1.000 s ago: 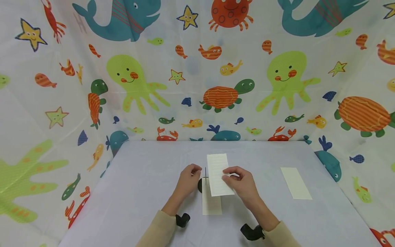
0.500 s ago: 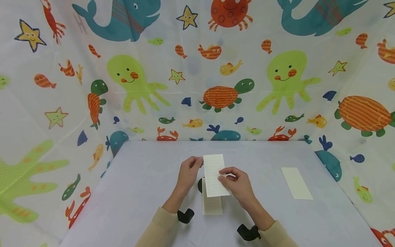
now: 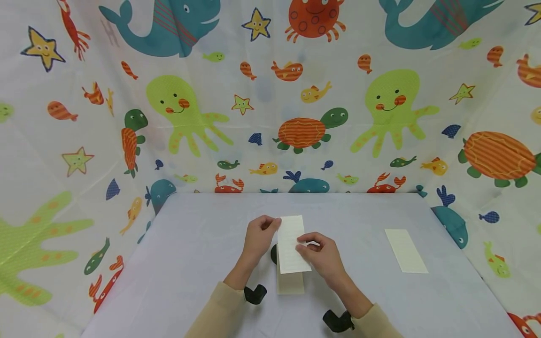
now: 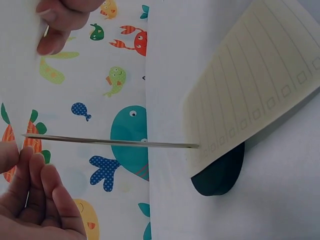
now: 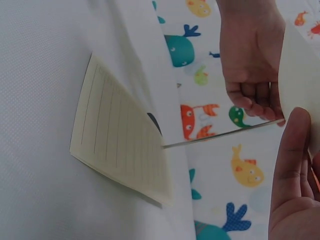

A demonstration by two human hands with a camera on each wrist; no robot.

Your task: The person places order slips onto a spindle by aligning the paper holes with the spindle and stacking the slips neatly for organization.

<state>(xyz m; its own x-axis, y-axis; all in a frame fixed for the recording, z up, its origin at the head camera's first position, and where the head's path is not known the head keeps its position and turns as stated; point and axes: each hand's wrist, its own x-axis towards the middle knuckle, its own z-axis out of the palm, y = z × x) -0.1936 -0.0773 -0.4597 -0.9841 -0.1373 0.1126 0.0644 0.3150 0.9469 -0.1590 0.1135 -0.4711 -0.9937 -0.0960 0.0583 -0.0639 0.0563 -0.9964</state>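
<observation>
A bill spike with a dark round base (image 3: 274, 254) stands mid-table. Its thin metal spike (image 4: 110, 142) rises through a lined paper slip (image 4: 250, 90) resting tilted on the base. Above it, my right hand (image 3: 323, 253) pinches another lined paper slip (image 3: 290, 244) by its right edge. My left hand (image 3: 258, 234) pinches that slip's upper left corner between thumb and fingers, close to the spike's tip. From the head, the raised slip hides the spike. The right wrist view shows the left hand (image 5: 252, 60) at the tip, beside the held slip (image 5: 300, 80).
One more pale paper slip (image 3: 406, 251) lies flat at the right of the white-covered table (image 3: 190, 263). A curtain printed with sea animals (image 3: 262, 103) hangs behind and at both sides. Black wrist cameras (image 3: 255, 295) sit below each hand.
The right hand has brought the held slip left and slightly down over the spike. The left hand, earlier apart from the slip, has risen and now grips its upper left corner.
</observation>
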